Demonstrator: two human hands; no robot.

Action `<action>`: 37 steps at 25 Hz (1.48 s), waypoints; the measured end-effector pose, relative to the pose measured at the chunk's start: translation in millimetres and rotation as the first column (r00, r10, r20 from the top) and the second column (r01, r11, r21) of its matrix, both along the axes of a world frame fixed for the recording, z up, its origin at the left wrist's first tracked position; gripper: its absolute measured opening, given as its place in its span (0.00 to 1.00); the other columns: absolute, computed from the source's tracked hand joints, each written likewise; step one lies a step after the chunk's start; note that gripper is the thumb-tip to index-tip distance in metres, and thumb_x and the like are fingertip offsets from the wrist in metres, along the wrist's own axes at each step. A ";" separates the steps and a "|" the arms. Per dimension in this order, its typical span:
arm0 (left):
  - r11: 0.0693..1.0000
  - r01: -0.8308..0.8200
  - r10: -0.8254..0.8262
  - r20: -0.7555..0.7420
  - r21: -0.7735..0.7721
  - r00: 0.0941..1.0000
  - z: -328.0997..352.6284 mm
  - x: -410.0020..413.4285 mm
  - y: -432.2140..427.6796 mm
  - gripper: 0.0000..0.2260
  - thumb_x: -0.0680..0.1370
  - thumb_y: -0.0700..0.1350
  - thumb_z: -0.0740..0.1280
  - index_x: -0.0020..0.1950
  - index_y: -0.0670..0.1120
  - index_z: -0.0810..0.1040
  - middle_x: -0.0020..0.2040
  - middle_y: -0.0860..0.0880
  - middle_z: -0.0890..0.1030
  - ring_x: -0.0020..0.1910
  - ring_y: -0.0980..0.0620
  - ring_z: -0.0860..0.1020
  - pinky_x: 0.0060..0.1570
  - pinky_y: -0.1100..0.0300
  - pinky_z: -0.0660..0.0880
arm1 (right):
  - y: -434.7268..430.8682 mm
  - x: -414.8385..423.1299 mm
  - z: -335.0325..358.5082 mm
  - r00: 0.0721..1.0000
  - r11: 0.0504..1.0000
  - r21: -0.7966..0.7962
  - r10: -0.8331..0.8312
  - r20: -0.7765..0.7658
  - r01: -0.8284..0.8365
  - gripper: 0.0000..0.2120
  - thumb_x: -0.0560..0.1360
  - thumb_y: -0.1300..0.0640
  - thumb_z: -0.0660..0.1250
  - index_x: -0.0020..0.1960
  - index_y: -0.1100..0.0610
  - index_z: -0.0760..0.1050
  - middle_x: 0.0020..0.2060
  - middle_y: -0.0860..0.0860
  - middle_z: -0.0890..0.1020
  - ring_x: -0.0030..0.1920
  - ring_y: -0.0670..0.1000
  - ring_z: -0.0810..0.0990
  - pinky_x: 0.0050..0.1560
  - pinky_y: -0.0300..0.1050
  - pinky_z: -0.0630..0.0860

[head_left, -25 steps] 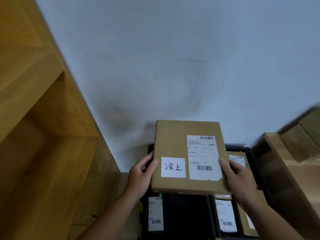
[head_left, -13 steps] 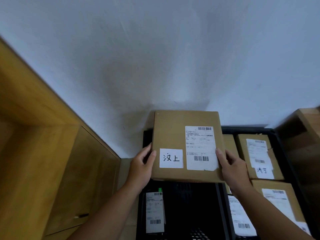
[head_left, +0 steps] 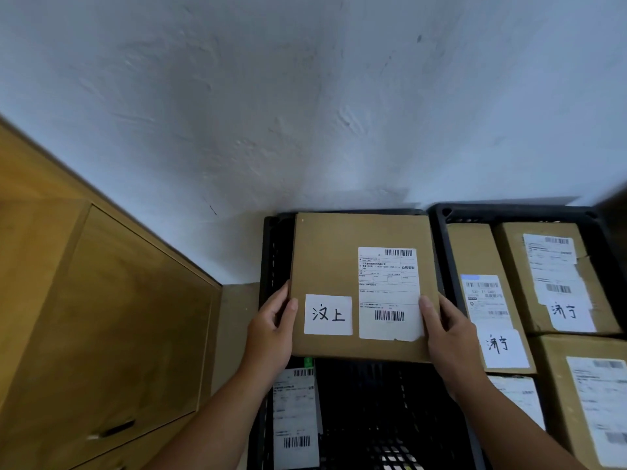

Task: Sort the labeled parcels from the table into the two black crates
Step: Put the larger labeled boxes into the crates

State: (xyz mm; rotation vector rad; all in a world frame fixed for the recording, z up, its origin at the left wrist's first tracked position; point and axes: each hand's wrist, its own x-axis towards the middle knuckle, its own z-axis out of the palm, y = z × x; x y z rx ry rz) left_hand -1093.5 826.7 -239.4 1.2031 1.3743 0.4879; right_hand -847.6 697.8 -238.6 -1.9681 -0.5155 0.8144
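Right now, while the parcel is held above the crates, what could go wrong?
1. The left hand and right hand grip only the near end of the held parcel, so its far end may dip.
2. It reads 汶上, while the sorted parcels in the right crate read 济宁; dropping it there would mis-sort it.

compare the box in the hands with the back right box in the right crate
The held box is gripped by the left hand and right hand over the left crate; the back right box lies in the right crate. The held box's handwritten tag reads 汶上, the other's 济宁. The held box's tag sits beside its printed label; the other's sits below its label. Both are brown cardboard with barcode labels.
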 end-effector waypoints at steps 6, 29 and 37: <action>0.999 -0.004 0.005 -0.047 0.034 0.999 -23.2 7.3 7.2 0.20 0.86 0.50 0.61 0.78 0.56 0.68 0.72 0.56 0.75 0.70 0.55 0.74 0.70 0.51 0.74 | 11.5 0.4 -19.9 1.000 1.000 -0.010 0.006 -0.007 -0.006 0.13 0.82 0.43 0.63 0.63 0.45 0.80 0.51 0.39 0.85 0.52 0.38 0.83 0.41 0.31 0.75; 0.996 -0.017 -0.005 -0.251 -0.086 0.968 -112.9 37.3 14.3 0.22 0.86 0.40 0.58 0.79 0.53 0.66 0.62 0.57 0.76 0.52 0.65 0.75 0.51 0.71 0.70 | 34.0 0.3 -143.5 0.999 0.997 -0.067 -0.035 -0.026 0.033 0.18 0.84 0.51 0.61 0.72 0.52 0.74 0.54 0.41 0.82 0.54 0.41 0.81 0.47 0.25 0.76; 0.983 -0.007 -0.056 -0.339 -0.182 0.939 -134.5 46.1 22.2 0.19 0.85 0.42 0.58 0.76 0.54 0.71 0.64 0.53 0.80 0.51 0.57 0.77 0.41 0.67 0.71 | 41.0 -11.5 -180.0 0.999 0.980 -0.191 -0.046 0.010 0.047 0.21 0.83 0.48 0.61 0.74 0.54 0.70 0.65 0.54 0.80 0.64 0.56 0.79 0.64 0.48 0.75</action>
